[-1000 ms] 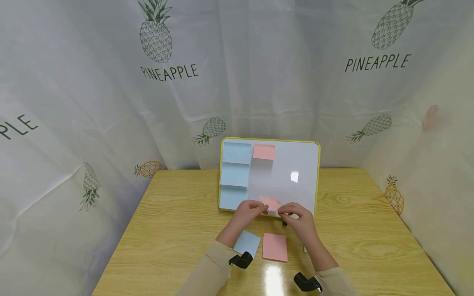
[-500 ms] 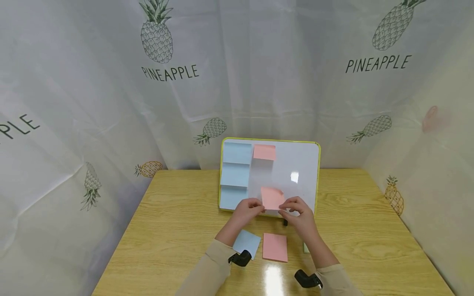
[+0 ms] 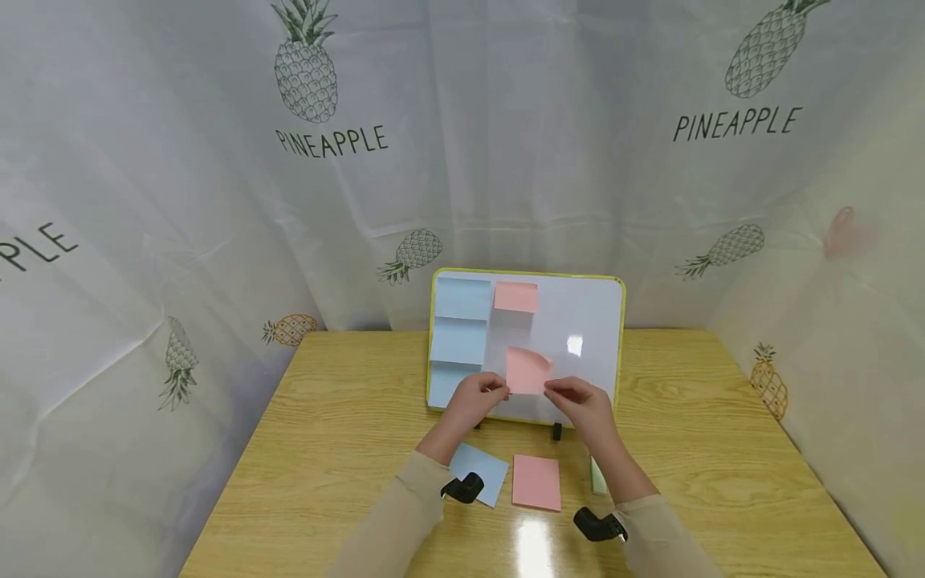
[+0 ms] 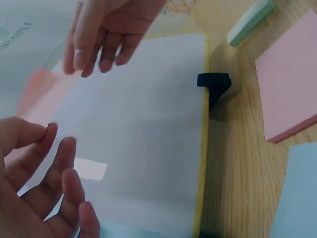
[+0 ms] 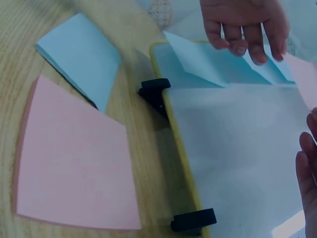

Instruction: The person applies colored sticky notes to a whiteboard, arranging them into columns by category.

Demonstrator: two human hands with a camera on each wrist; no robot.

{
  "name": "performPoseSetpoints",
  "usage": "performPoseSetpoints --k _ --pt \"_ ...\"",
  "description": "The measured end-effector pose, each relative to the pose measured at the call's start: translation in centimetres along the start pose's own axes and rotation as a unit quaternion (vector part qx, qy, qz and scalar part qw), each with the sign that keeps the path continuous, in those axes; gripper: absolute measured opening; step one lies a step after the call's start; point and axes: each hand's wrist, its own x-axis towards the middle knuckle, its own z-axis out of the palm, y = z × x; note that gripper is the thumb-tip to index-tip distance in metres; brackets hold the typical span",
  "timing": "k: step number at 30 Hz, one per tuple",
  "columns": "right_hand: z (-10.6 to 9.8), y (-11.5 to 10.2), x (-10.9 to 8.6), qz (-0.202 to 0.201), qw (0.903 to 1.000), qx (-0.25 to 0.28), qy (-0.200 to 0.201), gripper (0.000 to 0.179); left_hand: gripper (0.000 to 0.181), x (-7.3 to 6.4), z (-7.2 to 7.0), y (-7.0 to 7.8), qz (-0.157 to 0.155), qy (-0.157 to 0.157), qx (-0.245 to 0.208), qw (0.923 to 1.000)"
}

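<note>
Between both hands a pink sticky note point(image 3: 527, 372) is held up in front of the whiteboard point(image 3: 581, 321), its upper right corner curling. The left hand point(image 3: 473, 399) pinches the note's lower left corner between thumb and forefinger. At the lower right corner, the right hand point(image 3: 584, 405) pinches it too. In the left wrist view the note point(image 4: 42, 96) spans the two hands, blurred. On the board, another pink note point(image 3: 516, 297) sticks at the top, beside a column of blue notes point(image 3: 459, 340) on the left side.
A pink sticky-note pad point(image 3: 536, 482) lies on the table point(image 3: 347, 449) before the board. Left of it is a blue pad point(image 3: 482, 474), partly behind the left wrist. A green pad point(image 3: 598, 477) sits by the right forearm. Black feet point(image 3: 557, 432) prop the board; a pineapple-print curtain point(image 3: 535, 160) hangs behind.
Both hands have lifted the pink note upward from the board's lower edge, and it has come more fully into sight. The pads and the stuck notes have stayed put.
</note>
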Motion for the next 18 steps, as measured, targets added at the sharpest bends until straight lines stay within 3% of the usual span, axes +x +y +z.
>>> performPoseSetpoints --k 3,10,18 --pt "0.3 -0.5 0.8 0.021 0.9997 0.004 0.008 0.02 0.017 0.6 0.0 0.2 -0.012 0.027 -0.001 0.9996" --pt "0.9 -2.8 1.8 0.047 0.9988 0.013 -0.008 0.022 0.02 2.0 -0.1 0.7 -0.022 0.125 -0.003 0.9919" --pt "1.3 -0.2 4.0 0.058 0.9981 0.01 -0.018 0.026 0.026 3.3 -0.2 1.1 -0.011 0.171 -0.035 0.9846"
